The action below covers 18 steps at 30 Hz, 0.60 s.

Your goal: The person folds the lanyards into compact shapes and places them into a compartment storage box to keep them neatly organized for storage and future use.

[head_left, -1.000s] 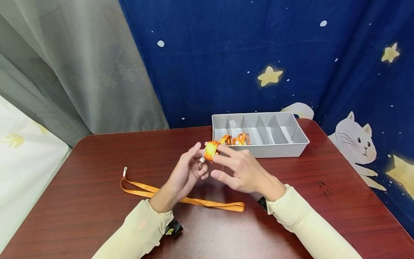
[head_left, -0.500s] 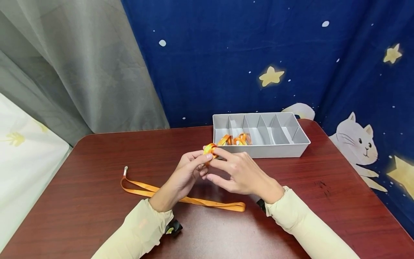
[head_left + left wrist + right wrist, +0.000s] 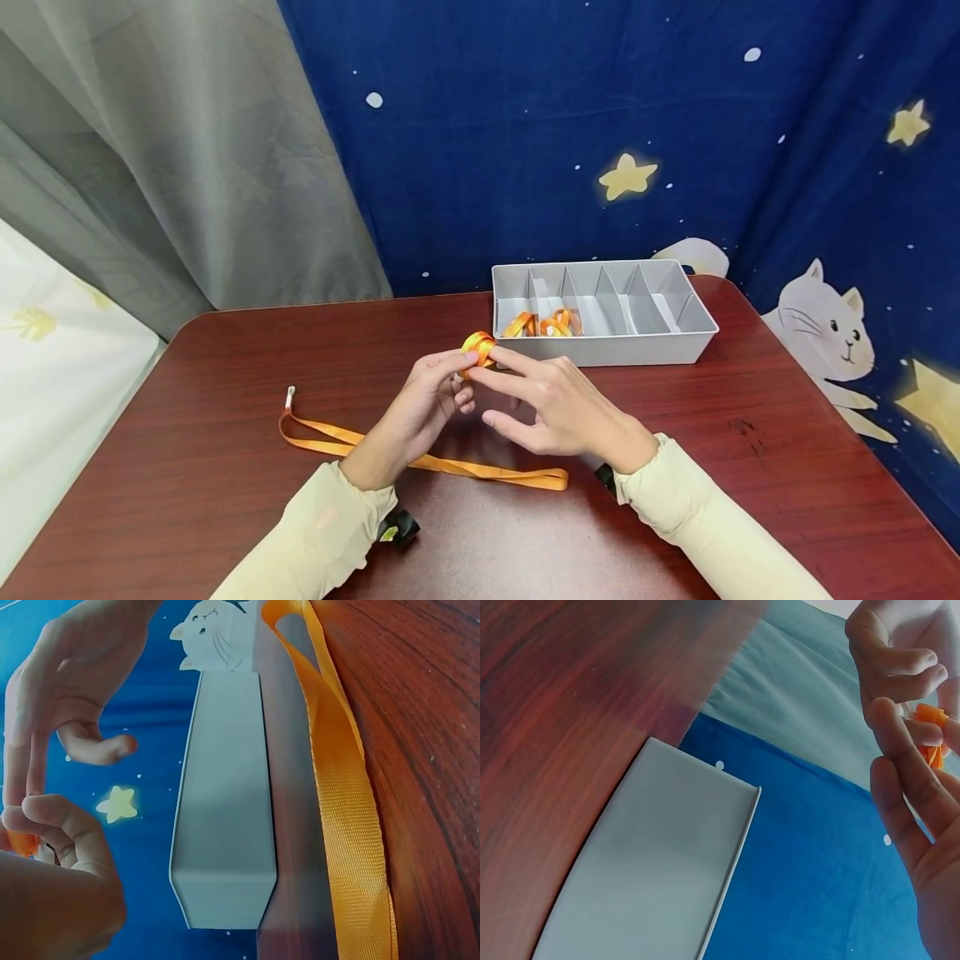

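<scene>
A rolled-up orange lanyard (image 3: pixel 478 343) is pinched between the thumb and fingers of my left hand (image 3: pixel 422 410). My right hand (image 3: pixel 558 404) has its fingers stretched out, with the index and middle fingertips at the roll; whether they are inside it is partly hidden. The right wrist view shows the orange roll (image 3: pixel 930 715) where both hands meet. A second orange lanyard (image 3: pixel 480 472) lies lengthwise on the table below the hands, its metal clip (image 3: pixel 290 397) at the left end. This lanyard's strap (image 3: pixel 341 810) looms close in the left wrist view.
A grey divided box (image 3: pixel 637 350) stands at the back of the table, just beyond the right hand. Orange lanyard rolls (image 3: pixel 558 323) lie in its two leftmost compartments. The dark red table (image 3: pixel 217 358) ends at curtains behind.
The roll was around the right hand's fingers; the left thumb has come down onto it. Both hands shift slightly left, and the roll sits nearer the right fingertips.
</scene>
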{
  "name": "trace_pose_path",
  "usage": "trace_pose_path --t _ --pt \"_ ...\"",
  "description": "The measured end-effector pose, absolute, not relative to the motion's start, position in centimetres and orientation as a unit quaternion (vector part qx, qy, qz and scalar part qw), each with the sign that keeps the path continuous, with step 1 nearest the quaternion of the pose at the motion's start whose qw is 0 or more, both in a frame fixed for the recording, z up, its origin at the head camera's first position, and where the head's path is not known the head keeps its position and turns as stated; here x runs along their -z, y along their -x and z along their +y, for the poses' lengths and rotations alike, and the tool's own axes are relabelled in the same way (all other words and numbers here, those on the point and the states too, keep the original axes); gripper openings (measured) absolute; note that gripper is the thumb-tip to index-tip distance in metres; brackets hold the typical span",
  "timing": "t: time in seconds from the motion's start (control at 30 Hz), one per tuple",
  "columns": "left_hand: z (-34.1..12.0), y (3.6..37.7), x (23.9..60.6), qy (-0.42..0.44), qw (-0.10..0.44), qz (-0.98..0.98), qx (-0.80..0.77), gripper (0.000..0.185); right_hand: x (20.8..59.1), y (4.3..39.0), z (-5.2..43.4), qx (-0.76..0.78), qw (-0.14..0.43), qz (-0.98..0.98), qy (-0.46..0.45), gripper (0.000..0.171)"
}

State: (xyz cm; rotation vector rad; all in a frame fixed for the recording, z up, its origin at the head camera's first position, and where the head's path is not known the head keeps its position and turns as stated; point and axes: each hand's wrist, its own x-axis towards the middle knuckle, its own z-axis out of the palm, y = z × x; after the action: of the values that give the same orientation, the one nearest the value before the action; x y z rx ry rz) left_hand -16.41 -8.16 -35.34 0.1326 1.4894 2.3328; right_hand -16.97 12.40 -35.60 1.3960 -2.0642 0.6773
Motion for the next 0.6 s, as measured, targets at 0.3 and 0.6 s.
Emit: trace_pose_path --t 0.3,0.6 --pt "-8.26 16.51 35.38 -0.057 0.176 0.535 -0.825 0.013 35.42 17.13 12.47 -0.417 0.292 -0.702 -0.498 0.032" --pt "-7.55 16.26 35.39 -0.080 0.145 0.581 -0.796 0.015 34.83 17.09 11.75 -0.493 0.309 -0.728 -0.363 0.027"
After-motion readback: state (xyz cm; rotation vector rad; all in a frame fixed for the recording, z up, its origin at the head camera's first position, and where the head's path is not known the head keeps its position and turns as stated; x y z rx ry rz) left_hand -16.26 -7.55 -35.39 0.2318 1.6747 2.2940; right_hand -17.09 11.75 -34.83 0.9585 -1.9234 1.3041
